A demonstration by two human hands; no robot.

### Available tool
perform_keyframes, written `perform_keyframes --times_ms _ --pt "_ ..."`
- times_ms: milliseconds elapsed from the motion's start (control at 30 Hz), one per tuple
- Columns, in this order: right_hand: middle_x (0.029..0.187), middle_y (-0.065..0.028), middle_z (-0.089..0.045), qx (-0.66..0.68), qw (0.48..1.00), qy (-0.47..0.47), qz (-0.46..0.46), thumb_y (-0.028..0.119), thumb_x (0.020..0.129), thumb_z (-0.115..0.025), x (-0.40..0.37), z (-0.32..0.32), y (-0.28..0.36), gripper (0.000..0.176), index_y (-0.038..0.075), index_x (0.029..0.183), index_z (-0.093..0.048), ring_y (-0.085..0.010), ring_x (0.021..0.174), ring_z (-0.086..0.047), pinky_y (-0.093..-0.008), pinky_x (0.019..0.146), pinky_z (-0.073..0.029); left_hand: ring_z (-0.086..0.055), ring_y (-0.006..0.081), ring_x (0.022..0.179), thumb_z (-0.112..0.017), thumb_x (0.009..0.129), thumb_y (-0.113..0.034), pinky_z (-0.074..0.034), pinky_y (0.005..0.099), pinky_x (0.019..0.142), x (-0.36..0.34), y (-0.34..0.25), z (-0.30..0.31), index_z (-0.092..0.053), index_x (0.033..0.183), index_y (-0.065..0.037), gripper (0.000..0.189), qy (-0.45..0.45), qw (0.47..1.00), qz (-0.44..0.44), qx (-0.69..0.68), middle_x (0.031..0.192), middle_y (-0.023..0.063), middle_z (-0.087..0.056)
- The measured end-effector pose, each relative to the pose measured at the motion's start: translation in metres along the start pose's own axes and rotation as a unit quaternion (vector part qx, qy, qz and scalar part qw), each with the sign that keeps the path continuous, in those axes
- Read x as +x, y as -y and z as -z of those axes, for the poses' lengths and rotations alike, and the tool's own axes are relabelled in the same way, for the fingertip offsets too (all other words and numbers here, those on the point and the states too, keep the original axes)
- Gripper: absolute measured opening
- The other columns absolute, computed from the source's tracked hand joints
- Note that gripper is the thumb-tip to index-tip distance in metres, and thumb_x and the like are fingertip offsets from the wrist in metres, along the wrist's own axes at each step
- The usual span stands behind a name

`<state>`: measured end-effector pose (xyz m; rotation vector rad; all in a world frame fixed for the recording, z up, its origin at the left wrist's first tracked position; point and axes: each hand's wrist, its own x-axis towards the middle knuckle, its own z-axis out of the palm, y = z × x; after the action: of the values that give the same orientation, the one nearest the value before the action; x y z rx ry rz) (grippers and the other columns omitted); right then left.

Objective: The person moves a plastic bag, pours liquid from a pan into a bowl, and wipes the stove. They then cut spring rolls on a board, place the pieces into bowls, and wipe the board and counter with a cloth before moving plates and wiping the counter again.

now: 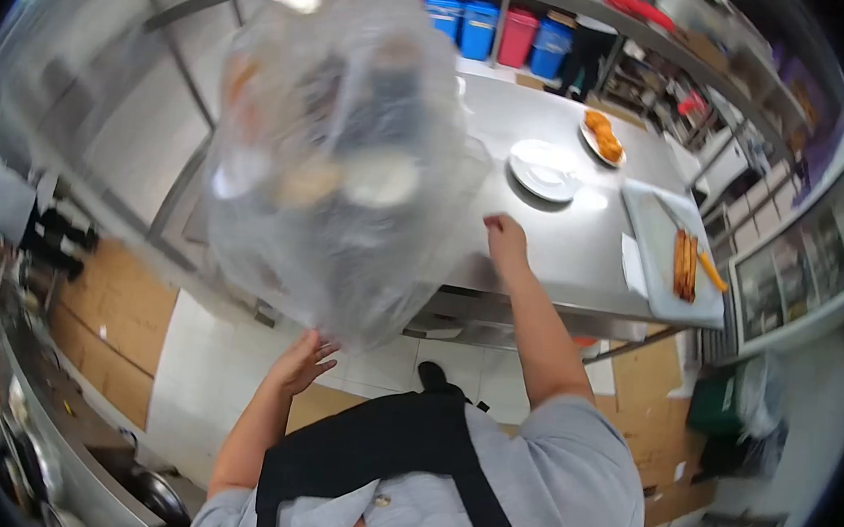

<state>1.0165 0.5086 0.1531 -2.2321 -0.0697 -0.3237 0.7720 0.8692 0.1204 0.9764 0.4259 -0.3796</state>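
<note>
A big clear plastic bag (343, 247) fills the view ahead of me, blurred, with pale round and dark shapes showing through it. At its bottom tip is my left hand (303, 362), open, fingers apart and fingertips right at the plastic. My right hand (507, 239) is over the front part of the steel table (572, 267), just right of the bag. Its fingers are curled closed, and I cannot tell what they hold. Beyond that hand lie white plates (546, 170), and an oval plate (591, 143) with orange-brown fried pieces (604, 136).
On the right end of the table a white cutting board (648, 208) carries browned strips (685, 266) and a knife with an orange handle (712, 273). Blue bins (479, 30) and a red bin (517, 38) stand behind. Another person (5, 207) is at far left.
</note>
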Motion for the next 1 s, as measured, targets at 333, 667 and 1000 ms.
perform_keyframes --times_ms 333,667,1000 --pt "0.109 -0.0229 -0.061 0.255 0.948 -0.006 -0.192 0.023 0.082 -0.053 0.154 -0.12 -0.017 0.047 -0.002 0.121 -0.048 -0.0362 0.103 -0.058 -0.0388 0.09 -0.044 -0.055 0.0244 0.081 -0.042 0.085 -0.01 -0.046 0.0378 0.077 0.042 0.004 0.095 -0.05 0.091 -0.005 0.011 -0.307 0.932 0.004 -0.192 0.09 0.0081 -0.056" --pt "0.088 -0.0157 -0.063 0.516 0.802 0.2 -0.222 0.022 0.082 -0.054 0.239 -0.159 -0.028 0.036 -0.003 0.108 -0.055 -0.0265 0.071 -0.061 -0.0357 0.062 -0.049 -0.05 0.0285 0.107 -0.041 0.076 -0.015 -0.042 0.0496 0.086 0.03 -0.034 0.114 -0.046 0.109 -0.002 0.036 -0.514 0.802 -0.098 -0.289 0.109 0.0117 -0.053" --pt "0.088 -0.0152 -0.063 0.299 0.949 -0.046 -0.086 0.017 0.083 -0.057 0.27 -0.146 -0.004 0.023 0.007 0.104 -0.055 -0.0267 0.078 -0.062 -0.0387 0.067 -0.049 -0.058 0.0192 0.086 -0.043 0.093 -0.025 -0.05 0.0362 0.077 0.056 -0.091 0.025 -0.055 0.106 -0.008 0.024 -0.421 0.882 -0.146 -0.154 0.095 0.0065 -0.059"
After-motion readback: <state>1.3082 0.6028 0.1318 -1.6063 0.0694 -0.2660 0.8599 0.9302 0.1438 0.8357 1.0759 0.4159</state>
